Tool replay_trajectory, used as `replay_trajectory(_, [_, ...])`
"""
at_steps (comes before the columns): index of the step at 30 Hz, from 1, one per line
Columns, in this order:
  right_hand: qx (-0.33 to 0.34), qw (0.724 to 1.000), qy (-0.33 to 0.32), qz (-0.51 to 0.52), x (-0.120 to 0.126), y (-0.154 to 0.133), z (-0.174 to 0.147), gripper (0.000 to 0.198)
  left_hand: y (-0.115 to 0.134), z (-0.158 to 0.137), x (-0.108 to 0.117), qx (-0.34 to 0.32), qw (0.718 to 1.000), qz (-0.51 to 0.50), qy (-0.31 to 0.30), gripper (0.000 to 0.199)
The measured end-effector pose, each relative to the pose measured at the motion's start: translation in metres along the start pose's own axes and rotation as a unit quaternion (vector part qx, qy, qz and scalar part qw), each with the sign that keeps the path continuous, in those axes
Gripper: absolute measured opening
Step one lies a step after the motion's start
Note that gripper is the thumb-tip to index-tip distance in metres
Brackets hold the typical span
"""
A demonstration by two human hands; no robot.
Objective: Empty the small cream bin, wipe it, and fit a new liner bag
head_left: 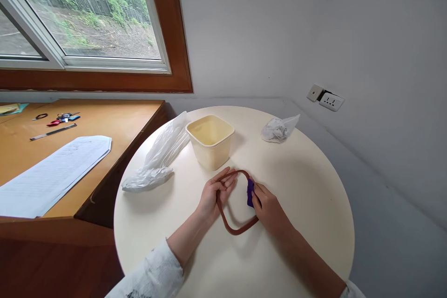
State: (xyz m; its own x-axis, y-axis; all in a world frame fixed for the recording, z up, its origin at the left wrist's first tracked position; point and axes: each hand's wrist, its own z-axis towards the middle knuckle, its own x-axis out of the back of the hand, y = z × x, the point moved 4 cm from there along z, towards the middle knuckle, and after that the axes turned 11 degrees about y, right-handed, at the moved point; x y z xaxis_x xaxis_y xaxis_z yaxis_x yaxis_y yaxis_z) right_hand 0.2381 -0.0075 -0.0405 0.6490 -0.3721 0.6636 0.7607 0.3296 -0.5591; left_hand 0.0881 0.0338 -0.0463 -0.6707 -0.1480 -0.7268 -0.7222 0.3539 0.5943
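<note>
A reddish-brown rounded loop [238,231], like a bag handle or hoop, is held up over the round table by both hands. My left hand [217,194] is closed on its left side, thumb over the bar and fingers beneath. On the right side, a small dark purple cloth [250,192] lies against the loop. My right hand [268,205] is closed on the cloth and pinches it round the loop. The hand hides part of the cloth and of the loop's right side. Just beyond the left fingertips stands a cream square plastic bin [210,149].
On the round white table [296,237] lie a long crumpled clear plastic bag [162,153] at the left and a small one [278,129] at the back right. The wooden desk [136,116] at the left bears paper sheets [59,172], a pen [53,132] and keys [64,118].
</note>
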Motion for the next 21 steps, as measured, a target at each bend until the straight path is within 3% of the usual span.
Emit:
replay_trajectory(10, [-0.079, 0.997, 0.013, 0.005, 0.013, -0.001, -0.027, 0.041, 0.007, -0.013, -0.011, -0.054, 0.995, 0.055, 0.066, 0.055])
replay_trajectory(17, [-0.134, 0.990, 0.028, 0.032, 0.010, 0.001, -0.030, 0.041, 0.013, -0.032, -0.016, -0.237, 0.956, 0.160, 0.066, 0.038])
replay_trajectory(21, [-0.151, 0.985, 0.055, 0.057, 0.004, 0.001, -0.031, 0.042, 0.017, -0.039, -0.019, -0.291, 0.943, 0.155, 0.053, 0.034])
